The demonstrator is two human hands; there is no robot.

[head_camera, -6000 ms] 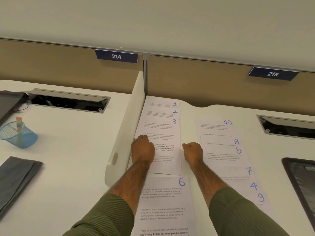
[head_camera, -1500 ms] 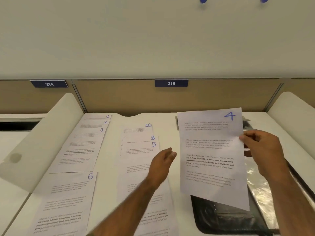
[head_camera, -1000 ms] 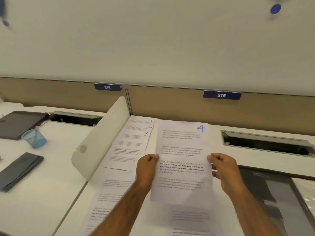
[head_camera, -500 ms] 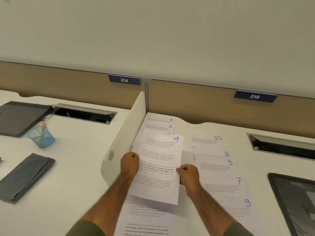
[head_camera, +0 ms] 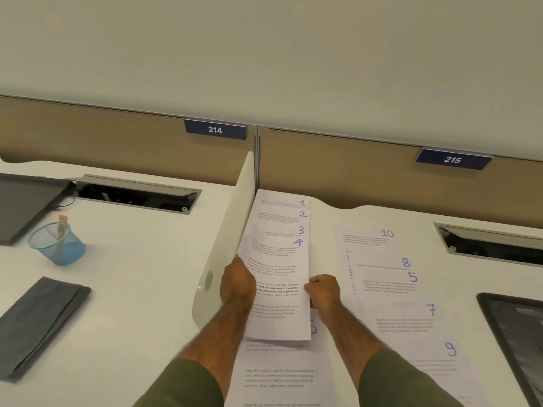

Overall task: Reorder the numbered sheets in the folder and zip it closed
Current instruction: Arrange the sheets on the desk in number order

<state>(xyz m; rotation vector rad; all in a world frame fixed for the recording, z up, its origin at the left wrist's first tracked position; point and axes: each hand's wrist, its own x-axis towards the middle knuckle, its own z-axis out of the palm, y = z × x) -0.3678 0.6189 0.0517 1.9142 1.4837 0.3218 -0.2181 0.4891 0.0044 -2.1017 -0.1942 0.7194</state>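
Sheet 4 (head_camera: pixel 276 289) sat in the left column against the divider (head_camera: pixel 226 245), its numeral just under the 3. Whether it lay fully flat could not be told.

Count: ten numbered sheets.
- Left column, five: sheet 1 (head_camera: pixel 282 202), sheet 2 (head_camera: pixel 279 217), sheet 3 (head_camera: pixel 279 232), sheet 4, and sheet 6 (head_camera: pixel 279 374) nearest the person. The first four were staggered downward. The lower edge of sheet 4 overlapped sheet 6 and hid most of its numeral.
- Right column, five: sheet 10 (head_camera: pixel 364 239), sheet 8 (head_camera: pixel 379 262), sheet 5 (head_camera: pixel 385 286), sheet 7 (head_camera: pixel 402 321), sheet 9 (head_camera: pixel 435 365).
- One folder (head_camera: pixel 514 333), dark-rimmed, cut off by the right edge of view.

Change: six seconds earlier sheet 4 lay in the right column between 7 and 9. Half a second earlier it was held over the 3, which now showed clear above it.

Hands, two:
- The left hand (head_camera: pixel 238 284) gripped the sheet's left edge, fingers curled.
- The right hand (head_camera: pixel 323 290) pinched the right edge, fist nearly closed.

Elsewhere on the table (head_camera: pixel 147 259): one blue mesh cup (head_camera: pixel 57 245), one folded grey cloth (head_camera: pixel 38 324), and two cable hatches. Seat labels 214 (head_camera: pixel 215 129) and 215 (head_camera: pixel 452 159) sat on the back panel.
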